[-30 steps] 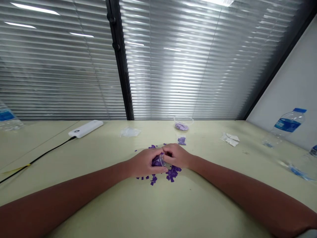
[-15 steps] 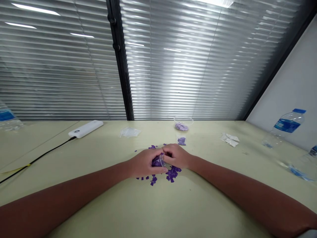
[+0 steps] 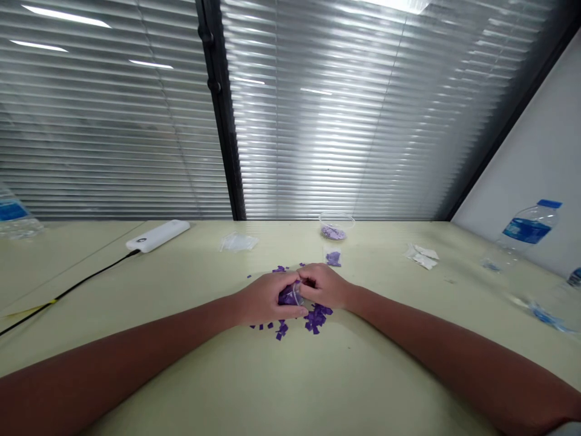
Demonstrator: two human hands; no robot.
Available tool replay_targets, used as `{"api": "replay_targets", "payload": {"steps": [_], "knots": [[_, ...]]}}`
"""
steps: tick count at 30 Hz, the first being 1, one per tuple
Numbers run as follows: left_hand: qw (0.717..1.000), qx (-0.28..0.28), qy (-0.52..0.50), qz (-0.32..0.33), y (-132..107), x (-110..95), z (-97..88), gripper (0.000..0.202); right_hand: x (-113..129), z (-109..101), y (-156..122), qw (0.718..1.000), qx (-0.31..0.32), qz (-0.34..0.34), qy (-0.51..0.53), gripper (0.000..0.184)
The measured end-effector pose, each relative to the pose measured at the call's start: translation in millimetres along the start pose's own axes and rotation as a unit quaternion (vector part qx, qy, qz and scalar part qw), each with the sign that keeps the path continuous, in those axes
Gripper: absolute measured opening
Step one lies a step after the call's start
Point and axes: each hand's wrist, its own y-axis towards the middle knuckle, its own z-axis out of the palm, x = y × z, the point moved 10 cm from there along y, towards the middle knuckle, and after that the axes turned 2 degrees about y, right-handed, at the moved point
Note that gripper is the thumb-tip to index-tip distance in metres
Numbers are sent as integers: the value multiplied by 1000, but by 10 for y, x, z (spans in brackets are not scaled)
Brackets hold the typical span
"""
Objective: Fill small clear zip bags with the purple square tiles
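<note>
The worktop fills the lower part of the frame, and nothing on it has moved in the last second. Both arms reach in from the bottom corners, and they look just the same as before.

In the middle of the frame, the left hand bends around a small, see-through container. Its fingers are on the far side and its thumb is on the near side, so it has a hold. The right hand is right up against it, with its fingers curled in at the container's edge. I cannot tell if they pinch it or only touch it.

Near the top middle of the worktop is a clear bowl with pale purple bits in it. The container between the hands has dark purple stuff inside. A little packet with purple in it lies just past the right hand.

The smallest things are the loose purple squares around the hands. They lie as they did, so the work looks paused at the same spot.
</note>
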Motion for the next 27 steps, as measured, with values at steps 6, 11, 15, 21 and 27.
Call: {"api": "replay_targets", "payload": {"steps": [6, 11, 15, 21, 27], "knots": [[1000, 3, -4, -5, 1, 29, 17, 54, 1, -4, 0, 1000, 3, 6, -6, 23], [1000, 2, 0, -3, -4, 42, 24, 54, 12, -9, 2, 1000, -1, 3, 3, 22], [1000, 3, 0, -2, -7, 23, 17, 52, 21, -11, 7, 1000, -3, 4, 5, 23], [1000, 5, 4, -5, 0, 47, 18, 53, 8, -11, 7, 1000, -4, 6, -4, 23], [1000, 4, 10, -13, -5, 95, 35, 53, -8, -5, -3, 1000, -2, 5, -4, 22]]}}
